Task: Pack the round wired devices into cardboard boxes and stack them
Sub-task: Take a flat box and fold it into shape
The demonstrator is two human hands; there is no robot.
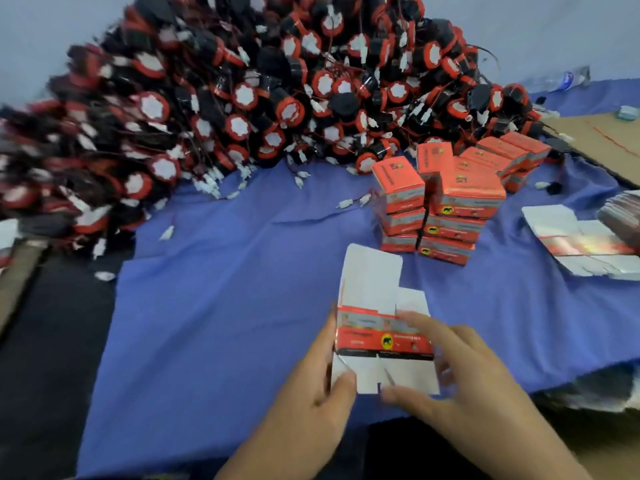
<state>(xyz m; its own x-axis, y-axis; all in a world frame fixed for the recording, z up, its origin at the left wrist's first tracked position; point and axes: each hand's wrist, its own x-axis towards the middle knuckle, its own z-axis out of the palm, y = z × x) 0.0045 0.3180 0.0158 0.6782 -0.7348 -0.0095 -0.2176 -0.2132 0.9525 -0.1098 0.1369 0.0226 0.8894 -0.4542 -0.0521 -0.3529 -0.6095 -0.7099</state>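
A flat, unfolded red and white cardboard box (377, 320) is held over the blue cloth (225, 306) near the front. My left hand (322, 389) grips its left edge, thumb on the lower white flap. My right hand (460, 368) holds the right side, fingers on the red band and thumb at the lower flap. A huge heap of round black and red wired devices (242, 98) fills the back. Closed red boxes (440, 206) stand stacked to the right of centre, with more red boxes (509, 154) behind them.
Flat box blanks (581, 244) lie at the right edge of the cloth. A brown cardboard sheet (602, 136) lies at the far right. Loose white connectors (353, 201) trail on the cloth in front of the heap. Dark floor (52, 341) shows at the left.
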